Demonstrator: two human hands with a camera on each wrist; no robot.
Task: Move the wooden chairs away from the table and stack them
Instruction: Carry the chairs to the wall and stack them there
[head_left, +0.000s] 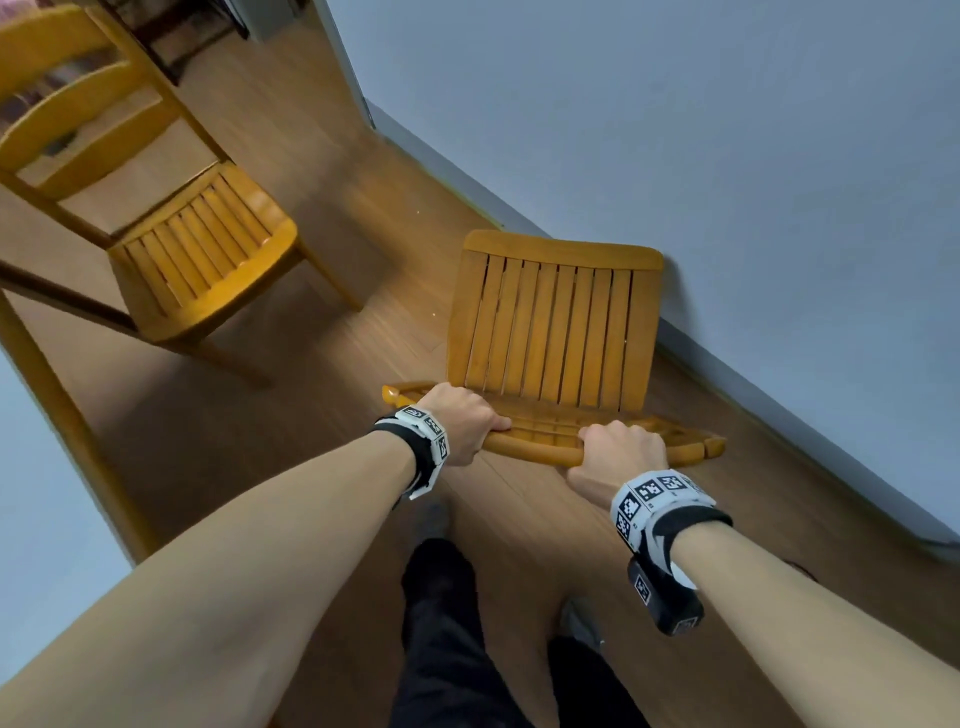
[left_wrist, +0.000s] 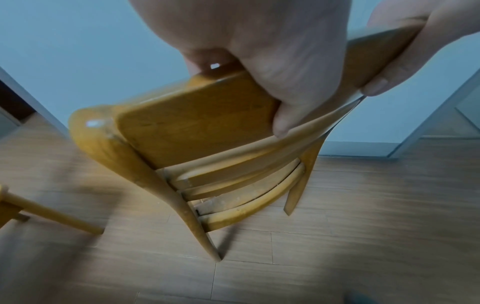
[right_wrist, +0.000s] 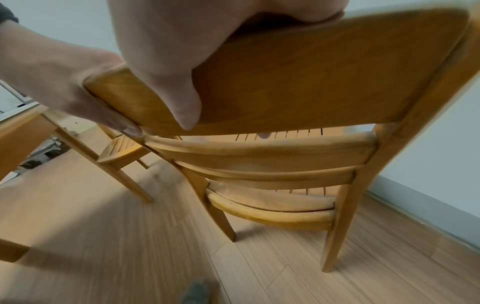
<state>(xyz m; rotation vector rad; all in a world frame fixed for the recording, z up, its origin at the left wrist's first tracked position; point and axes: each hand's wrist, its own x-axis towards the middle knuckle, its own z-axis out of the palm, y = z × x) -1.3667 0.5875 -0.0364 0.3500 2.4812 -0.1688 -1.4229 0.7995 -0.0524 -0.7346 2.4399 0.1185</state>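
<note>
A wooden chair with a slatted seat (head_left: 550, 332) stands in front of me, close to the wall. Both hands hold the top rail of its backrest (head_left: 540, 452). My left hand (head_left: 467, 431) grips the rail's left part, my right hand (head_left: 618, 457) the right part, fingers curled over the front. In the left wrist view my left hand (left_wrist: 285, 82) wraps the rail (left_wrist: 194, 127); in the right wrist view my right hand (right_wrist: 166, 72) does the same on the rail (right_wrist: 311, 78). A second wooden chair (head_left: 202, 254) stands to the left.
A pale wall (head_left: 727, 156) with its skirting runs along the right, just past the held chair. The wooden table's leg (head_left: 67, 415) and edge are at the left, next to the second chair (right_wrist: 122, 150). My legs and feet are below the hands. Wooden floor (head_left: 322, 415) lies between the chairs.
</note>
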